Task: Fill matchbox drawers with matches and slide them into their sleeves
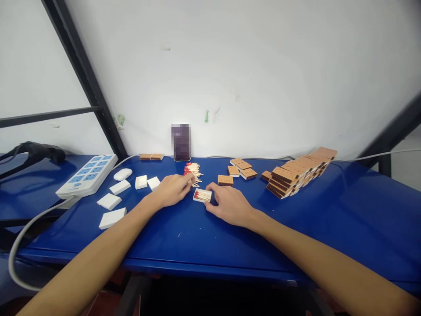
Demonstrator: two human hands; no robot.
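Note:
A small open matchbox tray with red-tipped matches in it lies on the blue table. My right hand curls round the tray's right side and holds it. My left hand rests just left of it, fingertips pinched at the edge of a loose pile of matches. Whether a match is between those fingers is too small to tell.
Several white inner trays lie at the left beside a power strip and a white mouse. Brown matchboxes lie behind my right hand, and a large stack of matchboxes stands at the right. A dark phone leans on the wall.

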